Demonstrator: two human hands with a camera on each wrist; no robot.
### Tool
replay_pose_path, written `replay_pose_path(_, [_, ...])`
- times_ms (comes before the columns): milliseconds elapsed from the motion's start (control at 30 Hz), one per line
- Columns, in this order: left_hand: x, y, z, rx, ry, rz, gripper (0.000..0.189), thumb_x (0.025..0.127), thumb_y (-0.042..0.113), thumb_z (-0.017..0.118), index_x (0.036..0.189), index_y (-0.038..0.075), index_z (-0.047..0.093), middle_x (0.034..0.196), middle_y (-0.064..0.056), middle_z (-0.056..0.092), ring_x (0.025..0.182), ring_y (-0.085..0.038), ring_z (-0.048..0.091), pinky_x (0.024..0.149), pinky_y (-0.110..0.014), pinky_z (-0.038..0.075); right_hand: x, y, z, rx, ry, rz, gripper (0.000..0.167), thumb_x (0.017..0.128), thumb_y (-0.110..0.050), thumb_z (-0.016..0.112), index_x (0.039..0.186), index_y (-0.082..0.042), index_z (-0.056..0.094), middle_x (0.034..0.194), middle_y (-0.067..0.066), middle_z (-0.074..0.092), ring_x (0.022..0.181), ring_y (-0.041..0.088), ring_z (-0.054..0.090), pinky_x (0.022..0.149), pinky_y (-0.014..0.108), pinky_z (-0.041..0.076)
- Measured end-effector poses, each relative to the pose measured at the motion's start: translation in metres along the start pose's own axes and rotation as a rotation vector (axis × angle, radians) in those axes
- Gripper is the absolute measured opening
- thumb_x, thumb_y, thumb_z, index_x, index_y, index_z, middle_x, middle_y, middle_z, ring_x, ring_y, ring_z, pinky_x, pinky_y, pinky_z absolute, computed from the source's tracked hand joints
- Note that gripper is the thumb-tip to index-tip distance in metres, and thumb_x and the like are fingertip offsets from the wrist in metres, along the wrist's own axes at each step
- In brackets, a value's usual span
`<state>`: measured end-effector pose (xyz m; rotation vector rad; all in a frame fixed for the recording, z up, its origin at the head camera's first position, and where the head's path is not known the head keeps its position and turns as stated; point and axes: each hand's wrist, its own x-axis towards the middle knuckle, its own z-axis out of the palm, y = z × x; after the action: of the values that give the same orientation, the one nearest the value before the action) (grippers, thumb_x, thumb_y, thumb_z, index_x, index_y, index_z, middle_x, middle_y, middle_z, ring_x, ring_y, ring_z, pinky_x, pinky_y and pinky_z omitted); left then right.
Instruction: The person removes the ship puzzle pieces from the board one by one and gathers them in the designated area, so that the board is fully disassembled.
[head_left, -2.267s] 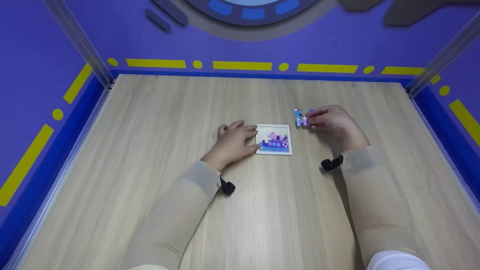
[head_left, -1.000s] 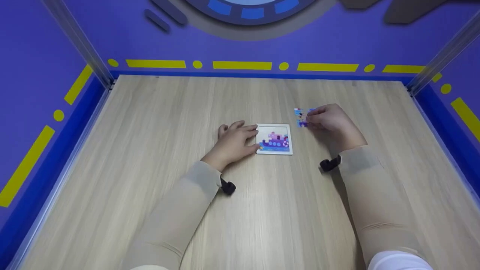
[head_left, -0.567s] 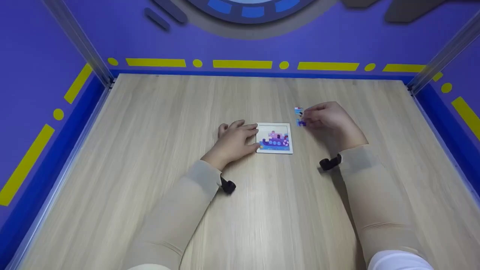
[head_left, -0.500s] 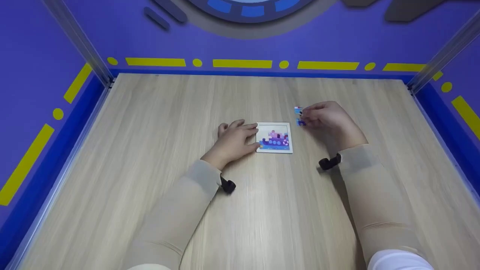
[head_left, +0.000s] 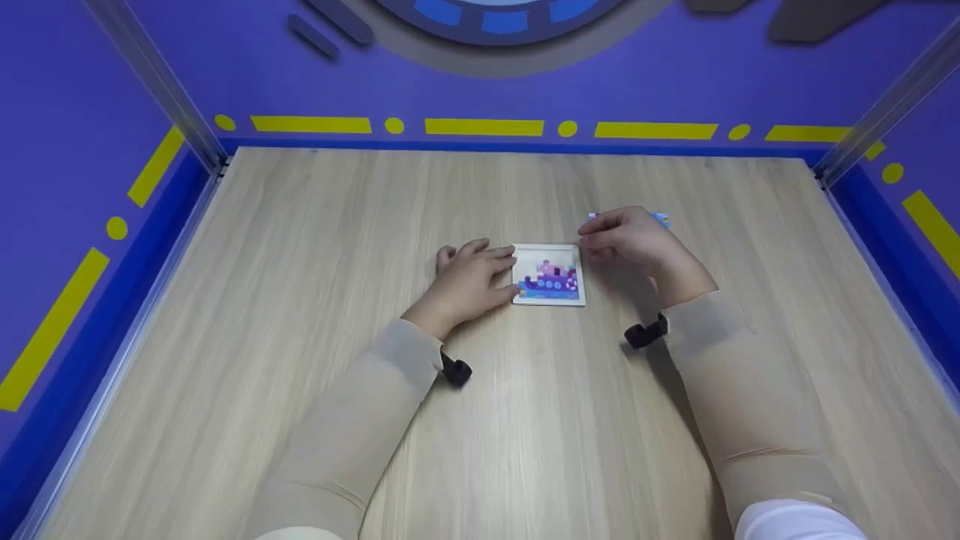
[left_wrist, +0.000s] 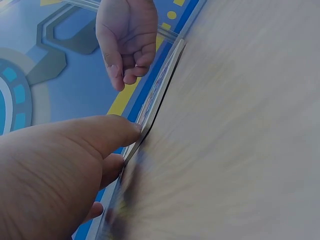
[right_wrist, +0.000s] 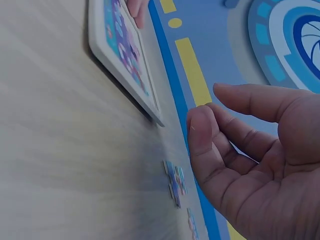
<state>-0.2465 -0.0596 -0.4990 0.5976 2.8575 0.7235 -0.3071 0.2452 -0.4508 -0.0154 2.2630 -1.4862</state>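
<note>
A small square puzzle tray (head_left: 549, 303) with a white rim lies flat on the table, holding a partly filled picture of a pink and purple ship (head_left: 551, 280). My left hand (head_left: 469, 286) rests at the tray's left side, thumb and fingertips touching its rim. In the left wrist view the thumb (left_wrist: 122, 131) lies over that edge. Just beyond the tray's upper right corner hovers my right hand (head_left: 634, 238), fingers loosely bent. The right wrist view shows thumb and index finger apart with nothing between them. Puzzle pieces (right_wrist: 175, 183) lie on the table below it, mostly hidden by the hand in the head view.
Another blue piece (head_left: 661, 218) shows behind the right hand. Purple-blue panels with yellow markings (head_left: 484, 127) border the wooden table (head_left: 375, 225) at the back and both sides. A small black camera (head_left: 455, 372) sits at each wrist.
My right hand, earlier at the pieces, has shifted left toward the tray's corner, now covering most of the nearer pieces and baring a blue one behind it. The left hand and tray stay put.
</note>
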Motion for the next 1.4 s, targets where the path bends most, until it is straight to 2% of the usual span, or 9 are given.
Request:
replay_pose_path(100, [0.0, 0.0, 0.0, -0.001, -0.001, -0.001, 0.063, 0.107, 0.052, 0.071, 0.162, 0.022, 0.065, 0.177, 0.01, 0.052, 0.173, -0.032, 0.034, 0.132, -0.067, 0.016, -0.002, -0.002, 0.007, -0.075, -0.021, 0.006, 0.039, 0.106, -0.009, 0.075, 0.142, 0.005, 0.073, 0.141, 0.01, 0.067, 0.099, 0.011, 0.071, 0.093, 0.024, 0.064])
replay_pose_path(167, [0.0, 0.0, 0.0, 0.001, -0.001, -0.003, 0.063, 0.108, 0.052, 0.071, 0.162, 0.022, 0.064, 0.177, 0.01, 0.052, 0.173, -0.032, 0.034, 0.133, -0.068, 0.016, -0.003, -0.003, 0.013, -0.142, -0.03, -0.002, 0.038, 0.105, -0.01, 0.076, 0.141, 0.001, 0.075, 0.143, 0.012, 0.067, 0.103, 0.015, 0.068, 0.094, 0.024, 0.062])
replay_pose_path(233, [0.0, 0.0, 0.0, 0.005, 0.0, -0.003, 0.062, 0.108, 0.052, 0.071, 0.162, 0.022, 0.064, 0.177, 0.01, 0.052, 0.173, -0.031, 0.034, 0.133, -0.068, 0.016, -0.005, -0.005, 0.018, -0.191, -0.035, -0.01, 0.037, 0.104, -0.011, 0.078, 0.139, -0.002, 0.077, 0.131, 0.011, 0.07, 0.106, 0.019, 0.065, 0.094, 0.026, 0.059])
replay_pose_path(433, [0.0, -0.001, 0.0, 0.009, 0.008, 0.005, 0.062, 0.108, 0.052, 0.072, 0.162, 0.022, 0.065, 0.177, 0.009, 0.053, 0.173, -0.031, 0.034, 0.132, -0.07, 0.017, -0.004, -0.006, 0.033, -0.329, -0.042, -0.066, 0.035, 0.1, -0.012, 0.082, 0.135, -0.006, 0.081, 0.125, 0.013, 0.076, 0.112, 0.024, 0.064, 0.096, 0.032, 0.054])
replay_pose_path(667, [0.0, 0.0, -0.001, 0.006, 0.002, -0.001, 0.062, 0.108, 0.053, 0.071, 0.161, 0.022, 0.065, 0.177, 0.01, 0.052, 0.173, -0.031, 0.034, 0.132, -0.069, 0.017, -0.001, -0.004, 0.042, -0.371, -0.048, -0.116, 0.033, 0.099, -0.01, 0.085, 0.131, -0.002, 0.082, 0.122, 0.016, 0.079, 0.106, 0.023, 0.064, 0.091, 0.03, 0.053])
replay_pose_path(800, [0.0, 0.0, -0.001, 0.0, 0.004, -0.002, 0.061, 0.107, 0.052, 0.072, 0.161, 0.022, 0.066, 0.177, 0.011, 0.052, 0.173, -0.031, 0.035, 0.132, -0.068, 0.017, -0.001, -0.003, 0.046, -0.421, -0.069, -0.131, 0.033, 0.099, -0.008, 0.084, 0.132, -0.003, 0.083, 0.123, 0.016, 0.079, 0.106, 0.023, 0.063, 0.092, 0.033, 0.053])
replay_pose_path(1000, [-0.001, -0.001, 0.0, -0.001, 0.002, 0.0, 0.061, 0.108, 0.052, 0.072, 0.161, 0.022, 0.065, 0.177, 0.011, 0.052, 0.173, -0.031, 0.034, 0.132, -0.069, 0.017, -0.002, -0.003, 0.05, -0.454, -0.1, -0.114, 0.041, 0.099, -0.004, 0.082, 0.14, -0.004, 0.079, 0.127, 0.016, 0.077, 0.109, 0.026, 0.061, 0.1, 0.039, 0.054])
replay_pose_path(1167, [-0.001, -0.001, 0.0, 0.003, 0.007, 0.007, 0.062, 0.108, 0.052, 0.072, 0.161, 0.021, 0.065, 0.177, 0.009, 0.052, 0.173, -0.032, 0.035, 0.132, -0.069, 0.017, 0.0, -0.002, 0.05, -0.477, -0.103, -0.097, 0.04, 0.102, -0.007, 0.082, 0.141, -0.006, 0.079, 0.126, 0.015, 0.077, 0.109, 0.026, 0.06, 0.102, 0.042, 0.053])
replay_pose_path(1400, [-0.001, -0.002, 0.0, -0.003, 0.012, 0.017, 0.062, 0.108, 0.05, 0.072, 0.161, 0.02, 0.065, 0.176, 0.008, 0.053, 0.173, -0.031, 0.035, 0.132, -0.069, 0.017, 0.001, 0.002, 0.049, -0.498, -0.103, -0.177, 0.035, 0.1, -0.004, 0.082, 0.134, -0.004, 0.082, 0.113, 0.013, 0.074, 0.102, 0.024, 0.06, 0.09, 0.037, 0.051])
